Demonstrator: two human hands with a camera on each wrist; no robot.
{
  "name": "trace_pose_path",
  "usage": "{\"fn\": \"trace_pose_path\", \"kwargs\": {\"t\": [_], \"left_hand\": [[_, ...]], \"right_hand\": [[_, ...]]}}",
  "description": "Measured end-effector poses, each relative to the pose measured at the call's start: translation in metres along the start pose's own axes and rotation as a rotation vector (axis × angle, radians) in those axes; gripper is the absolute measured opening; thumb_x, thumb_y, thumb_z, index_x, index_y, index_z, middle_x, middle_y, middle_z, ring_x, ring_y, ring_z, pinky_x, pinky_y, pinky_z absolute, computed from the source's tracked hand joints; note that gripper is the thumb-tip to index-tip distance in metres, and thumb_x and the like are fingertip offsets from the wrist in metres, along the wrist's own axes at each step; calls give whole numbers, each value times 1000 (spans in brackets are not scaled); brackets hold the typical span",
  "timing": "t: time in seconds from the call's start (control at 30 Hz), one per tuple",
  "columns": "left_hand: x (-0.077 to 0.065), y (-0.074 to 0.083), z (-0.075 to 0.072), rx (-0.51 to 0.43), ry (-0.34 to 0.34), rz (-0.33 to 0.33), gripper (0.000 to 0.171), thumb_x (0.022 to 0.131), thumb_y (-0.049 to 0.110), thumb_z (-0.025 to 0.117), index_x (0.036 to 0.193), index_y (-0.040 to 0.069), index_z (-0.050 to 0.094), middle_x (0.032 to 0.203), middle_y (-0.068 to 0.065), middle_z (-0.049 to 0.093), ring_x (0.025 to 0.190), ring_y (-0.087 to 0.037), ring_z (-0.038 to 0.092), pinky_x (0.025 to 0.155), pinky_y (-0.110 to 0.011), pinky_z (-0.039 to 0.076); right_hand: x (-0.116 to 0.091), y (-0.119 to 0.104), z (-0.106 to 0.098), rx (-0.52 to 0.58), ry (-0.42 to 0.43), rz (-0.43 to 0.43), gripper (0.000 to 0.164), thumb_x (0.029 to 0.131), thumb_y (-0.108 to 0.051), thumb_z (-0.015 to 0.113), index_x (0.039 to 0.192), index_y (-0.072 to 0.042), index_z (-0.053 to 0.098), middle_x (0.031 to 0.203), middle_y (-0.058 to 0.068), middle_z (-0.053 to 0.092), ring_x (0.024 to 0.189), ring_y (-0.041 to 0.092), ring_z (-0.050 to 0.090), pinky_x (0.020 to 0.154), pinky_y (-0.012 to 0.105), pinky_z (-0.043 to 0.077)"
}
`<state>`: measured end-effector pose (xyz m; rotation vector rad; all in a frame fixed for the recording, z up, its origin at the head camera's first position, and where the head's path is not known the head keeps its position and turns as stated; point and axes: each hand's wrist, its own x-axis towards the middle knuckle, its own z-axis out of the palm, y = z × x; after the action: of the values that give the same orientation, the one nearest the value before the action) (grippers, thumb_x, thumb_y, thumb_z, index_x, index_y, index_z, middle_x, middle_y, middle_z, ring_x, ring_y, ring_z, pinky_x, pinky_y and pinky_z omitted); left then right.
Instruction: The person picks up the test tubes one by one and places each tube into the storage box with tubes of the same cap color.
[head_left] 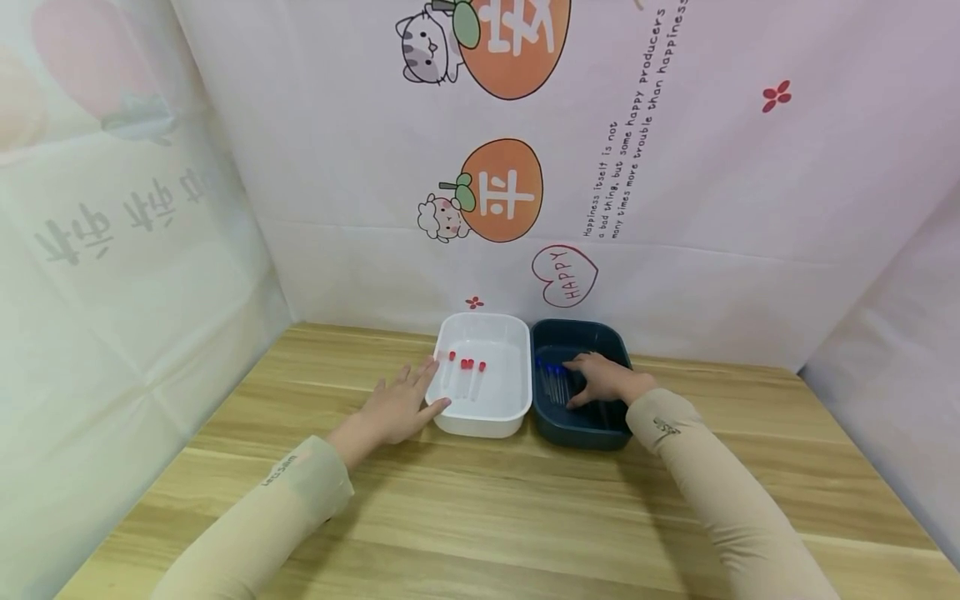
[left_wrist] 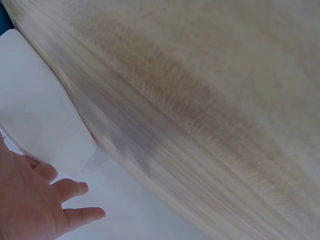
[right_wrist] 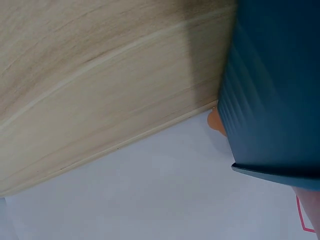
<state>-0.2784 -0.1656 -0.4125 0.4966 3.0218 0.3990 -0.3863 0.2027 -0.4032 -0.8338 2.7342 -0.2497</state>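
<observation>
My left hand (head_left: 393, 408) is at the left side of a white basin (head_left: 480, 427), its fingers spread and straight, fingertips right at the rim. Inside that basin lie several clear tubes with red caps (head_left: 467, 364). My right hand (head_left: 603, 379) reaches into a dark blue basin (head_left: 581, 435), thumb and fingers apart beside several clear tubes with blue caps (head_left: 555, 369). In the left wrist view the palm and spread fingers (left_wrist: 75, 215) show beside the white basin's wall. The dark basin's wall (right_wrist: 275, 90) hides most of the right hand in the right wrist view.
Both basins stand side by side towards the back of a wood-grain table (head_left: 465, 517). Behind them hangs a white printed cloth (head_left: 360, 275) with cartoon fruit and lettering, and more white cloth (head_left: 135, 275) encloses the left and right sides.
</observation>
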Motion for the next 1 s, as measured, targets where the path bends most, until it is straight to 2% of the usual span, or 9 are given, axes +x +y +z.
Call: {"fn": "trace_pose_path", "kwargs": {"t": [0.37,0.63,0.8,1.0], "left_hand": [[0,2,-1,-7,-10,4,81,106,58,41,165,8,16,170,-9,14,152,-45,17,114,-73,18],[1,2,-3,13,-9,14,82,106,58,41,164,6,17,170,-10,16,151,-46,19,113,-73,19],[2,3,-4,36,-10,25,82,106,58,42,164,4,19,169,-12,18,151,-47,21,113,-73,21],[3,3,-7,44,-6,35,82,106,56,45,162,1,23,168,-14,22,150,-48,23,112,-74,23]], "right_hand": [[-8,1,0,8,15,-12,90,83,-36,87,148,11,45,147,33,46,137,50,40,114,58,34],[-14,0,-4,41,16,-7,89,87,-37,83,151,10,42,150,34,41,143,57,27,116,63,26],[-20,-1,-5,36,29,-19,88,89,-37,81,151,10,40,151,34,40,143,55,29,116,61,28],[-34,-5,-12,49,44,-34,86,92,-36,79,153,10,38,154,37,34,145,56,24,116,64,25]]}}
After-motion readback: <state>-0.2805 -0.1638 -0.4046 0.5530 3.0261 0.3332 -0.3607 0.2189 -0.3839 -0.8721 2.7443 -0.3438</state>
